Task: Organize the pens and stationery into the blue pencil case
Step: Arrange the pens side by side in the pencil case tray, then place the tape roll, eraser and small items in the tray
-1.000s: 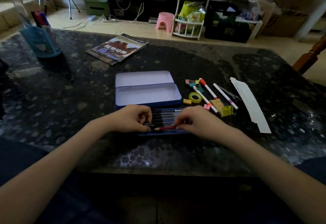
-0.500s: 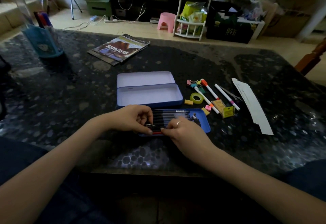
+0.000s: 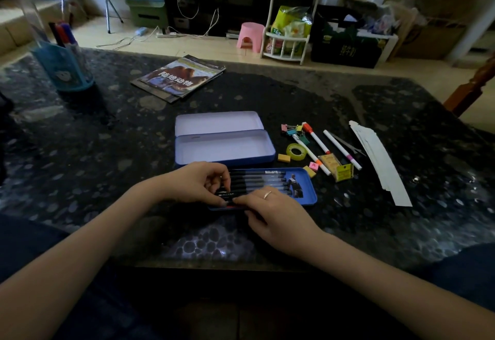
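The blue tray [image 3: 305,192] of the pencil case lies on the dark speckled table [image 3: 401,168], at its near edge, directly in front of the person. A row of black pens [image 3: 257,182] lies lengthwise in the tray, side by side. A red pen [image 3: 233,207] shows as a thin strip at the tray's near wall, mostly hidden by the fingers.

The left hand [image 3: 198,183] rests over the left end of the tray. Its fingers are curled down onto the pen ends; whether they pinch a pen or only press on it cannot be told.

The right hand [image 3: 278,217] lies over the tray's near edge, palm down, with a ring [image 3: 267,195] on 1 finger. Its fingers are fairly straight and their tips rest on the pens, meeting the left fingertips near the middle of the tray. No closed grasp is visible.

The open blue pencil case [image 3: 225,149], with its lid [image 3: 218,123] hinged back, sits just behind the tray and touches or nearly touches it.

To the right of the case, apart from both hands, lie binder clips [image 3: 292,130], a tape roll [image 3: 296,151], white markers [image 3: 316,138], small erasers [image 3: 284,158], a yellow packet [image 3: 344,172] and white paper strips [image 3: 380,160].

A booklet [image 3: 179,78] lies farther back, and a blue pen holder [image 3: 63,67] stands at the far left.
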